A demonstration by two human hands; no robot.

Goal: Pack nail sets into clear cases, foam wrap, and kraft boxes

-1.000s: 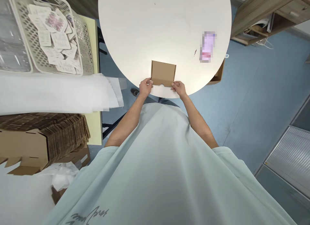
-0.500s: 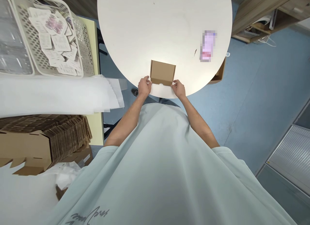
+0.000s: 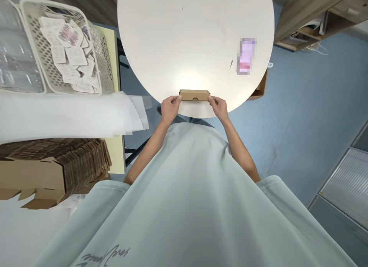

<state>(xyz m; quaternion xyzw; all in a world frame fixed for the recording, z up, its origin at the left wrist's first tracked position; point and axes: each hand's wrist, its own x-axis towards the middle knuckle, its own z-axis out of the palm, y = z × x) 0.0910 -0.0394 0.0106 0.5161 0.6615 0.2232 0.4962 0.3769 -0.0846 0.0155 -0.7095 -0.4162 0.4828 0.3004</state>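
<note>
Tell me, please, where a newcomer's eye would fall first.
Likely the brown box, held by the left hand and right hand at its ends, near the edge of the white table. Next, perhaps, the pixelated purple patch on the table's right and the basket of white packets at upper left.

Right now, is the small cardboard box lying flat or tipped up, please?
Tipped up, it seems: the cardboard box shows its narrow notched side.

Packing workspace, with stacked cartons (image 3: pixel 74 165)
</note>
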